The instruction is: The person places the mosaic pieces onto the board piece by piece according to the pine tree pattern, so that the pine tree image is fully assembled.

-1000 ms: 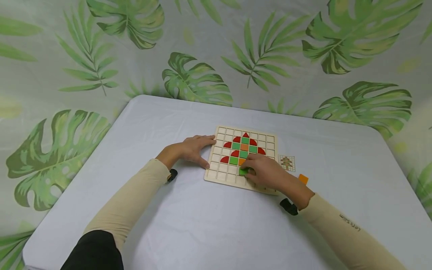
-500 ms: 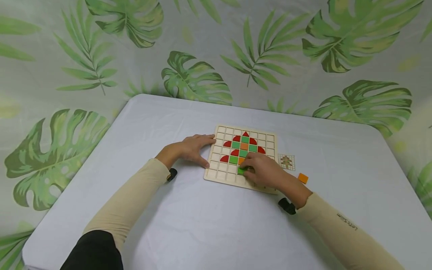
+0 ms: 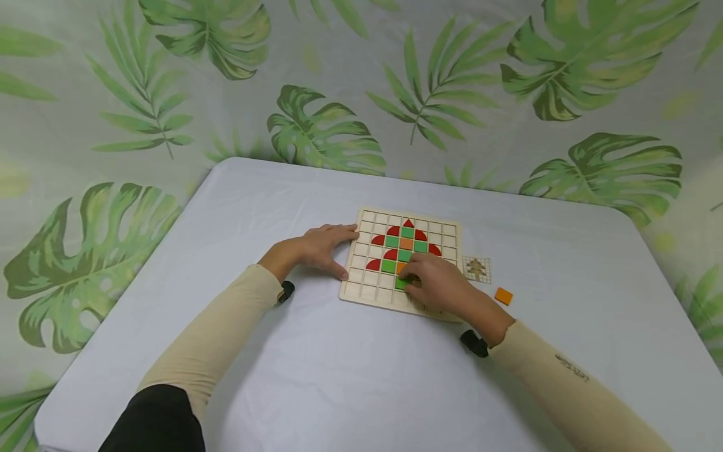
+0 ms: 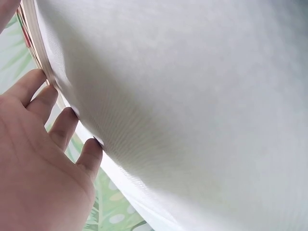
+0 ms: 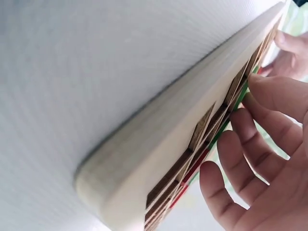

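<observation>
A light wooden grid board (image 3: 361, 290) lies on the table, its cells partly filled with green and orange squares, red quarter-rounds and a red triangle (image 3: 408, 223). The left hand (image 3: 319, 247) spreads along the board's left side. Its thumb touches near the lower left and its straight fingers meet the edge higher up. Over the lower middle of the board, the right hand (image 3: 443, 282) pinches a green square tile (image 3: 400, 284) just below an orange square. That hand covers the board's lower right cells. In the right wrist view, thumb and fingertips (image 5: 257, 86) meet at the green edge.
Right of the board lies a small pattern card (image 3: 477, 269) printed with a tree on a grid. A loose orange tile (image 3: 504, 296) sits on the white tabletop (image 3: 316, 389) near the right wrist. A leaf-patterned cloth (image 3: 339, 63) hangs behind the table.
The right hand has shifted slightly left with the green tile, nearer the column of squares above it. More of the loose orange tile shows. The left hand stays at the board's edge.
</observation>
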`<state>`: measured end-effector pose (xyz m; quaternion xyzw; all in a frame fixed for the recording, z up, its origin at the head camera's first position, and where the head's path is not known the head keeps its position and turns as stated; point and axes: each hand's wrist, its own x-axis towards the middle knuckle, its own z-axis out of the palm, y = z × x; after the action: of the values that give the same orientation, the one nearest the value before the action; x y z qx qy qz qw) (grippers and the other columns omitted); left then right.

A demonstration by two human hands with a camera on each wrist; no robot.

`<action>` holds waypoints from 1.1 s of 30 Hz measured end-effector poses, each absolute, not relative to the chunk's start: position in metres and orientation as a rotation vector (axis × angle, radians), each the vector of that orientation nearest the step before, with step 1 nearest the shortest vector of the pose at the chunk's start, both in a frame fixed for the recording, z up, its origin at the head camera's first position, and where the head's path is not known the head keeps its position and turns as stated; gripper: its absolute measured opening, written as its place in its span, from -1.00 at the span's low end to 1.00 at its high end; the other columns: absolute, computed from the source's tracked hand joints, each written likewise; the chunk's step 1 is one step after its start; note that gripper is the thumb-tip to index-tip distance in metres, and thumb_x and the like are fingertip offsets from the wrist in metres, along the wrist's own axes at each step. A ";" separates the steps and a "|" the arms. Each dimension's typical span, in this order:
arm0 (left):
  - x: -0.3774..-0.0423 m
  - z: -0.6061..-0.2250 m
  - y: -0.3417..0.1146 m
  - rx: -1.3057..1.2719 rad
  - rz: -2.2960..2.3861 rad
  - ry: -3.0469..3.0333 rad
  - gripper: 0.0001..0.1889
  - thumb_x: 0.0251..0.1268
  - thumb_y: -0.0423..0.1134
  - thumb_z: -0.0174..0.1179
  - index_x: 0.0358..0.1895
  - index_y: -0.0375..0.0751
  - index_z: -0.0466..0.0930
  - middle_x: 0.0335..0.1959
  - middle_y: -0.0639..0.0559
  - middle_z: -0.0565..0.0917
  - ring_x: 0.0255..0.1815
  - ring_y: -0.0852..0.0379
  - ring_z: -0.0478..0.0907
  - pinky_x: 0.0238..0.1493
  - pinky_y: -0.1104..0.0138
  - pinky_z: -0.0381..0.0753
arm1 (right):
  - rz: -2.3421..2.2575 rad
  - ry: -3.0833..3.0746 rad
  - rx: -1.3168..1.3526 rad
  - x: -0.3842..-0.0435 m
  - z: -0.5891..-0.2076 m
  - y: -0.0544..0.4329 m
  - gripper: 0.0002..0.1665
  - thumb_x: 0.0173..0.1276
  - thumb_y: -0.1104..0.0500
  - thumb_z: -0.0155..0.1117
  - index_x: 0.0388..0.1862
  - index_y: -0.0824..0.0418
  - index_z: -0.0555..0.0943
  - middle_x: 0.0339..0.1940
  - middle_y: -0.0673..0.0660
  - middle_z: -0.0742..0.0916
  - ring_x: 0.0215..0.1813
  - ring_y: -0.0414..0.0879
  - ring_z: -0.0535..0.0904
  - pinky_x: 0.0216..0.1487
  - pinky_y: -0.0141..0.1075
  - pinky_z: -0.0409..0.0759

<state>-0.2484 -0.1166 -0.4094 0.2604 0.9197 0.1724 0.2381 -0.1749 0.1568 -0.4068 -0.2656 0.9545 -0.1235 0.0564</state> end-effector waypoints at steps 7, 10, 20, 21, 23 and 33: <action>-0.249 -0.410 -0.118 0.702 0.466 2.523 0.02 0.06 0.11 0.44 0.58 0.07 0.08 0.67 0.17 -0.07 0.68 -0.07 -0.12 0.60 -0.10 -0.04 | -0.433 2.861 -0.864 -0.179 -0.408 0.163 -0.76 0.31 0.11 0.37 -0.07 0.10 0.77 -0.14 0.04 0.73 -0.12 -0.10 0.59 -0.07 -0.21 0.62; -0.249 -0.410 -0.117 0.712 0.479 2.521 0.01 0.06 0.10 0.44 0.58 0.07 0.09 0.67 0.17 -0.07 0.67 -0.07 -0.11 0.60 -0.10 -0.04 | -0.427 2.862 -0.926 -0.177 -0.407 0.168 -0.75 0.30 0.10 0.37 -0.07 0.11 0.76 -0.14 0.03 0.73 -0.13 -0.11 0.58 -0.08 -0.22 0.61; -0.250 -0.409 -0.119 0.727 0.449 2.539 0.01 0.07 0.12 0.43 0.58 0.06 0.08 0.67 0.15 -0.07 0.67 -0.08 -0.10 0.60 -0.10 -0.02 | -0.329 2.947 -0.931 -0.150 -0.407 0.204 -0.73 0.03 -0.04 0.57 -0.38 -0.02 0.66 -0.22 -0.03 0.65 -0.09 -0.08 0.47 -0.10 -0.19 0.55; -0.250 -0.408 -0.120 0.722 0.447 2.542 0.01 0.07 0.12 0.43 0.58 0.06 0.08 0.67 0.15 -0.07 0.67 -0.08 -0.10 0.60 -0.10 -0.02 | -0.324 2.945 -0.942 -0.148 -0.408 0.207 -0.71 0.02 -0.05 0.58 -0.38 -0.03 0.65 -0.21 -0.03 0.65 -0.08 -0.08 0.47 -0.08 -0.18 0.55; -0.250 -0.407 -0.120 0.713 0.452 2.543 0.01 0.07 0.10 0.43 0.58 0.06 0.08 0.67 0.15 -0.07 0.67 -0.08 -0.10 0.60 -0.11 -0.02 | -0.332 2.942 -0.955 -0.146 -0.409 0.210 -0.69 0.00 -0.06 0.60 -0.38 -0.03 0.63 -0.20 -0.03 0.65 -0.08 -0.09 0.46 -0.07 -0.17 0.55; -0.247 -0.408 -0.117 0.740 0.481 2.537 0.00 0.05 0.09 0.44 0.57 0.03 0.11 0.67 0.12 -0.04 0.67 -0.10 -0.08 0.59 -0.14 -0.02 | -0.282 2.974 -0.966 -0.142 -0.410 0.212 -0.73 0.01 -0.02 0.56 -0.38 -0.05 0.62 -0.22 -0.06 0.61 -0.11 -0.12 0.45 -0.07 -0.17 0.52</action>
<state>-0.2474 -0.1168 -0.4085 0.2683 0.9201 0.1744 0.2258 -0.1418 0.2125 -0.4104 -0.3076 0.9472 -0.0899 0.0008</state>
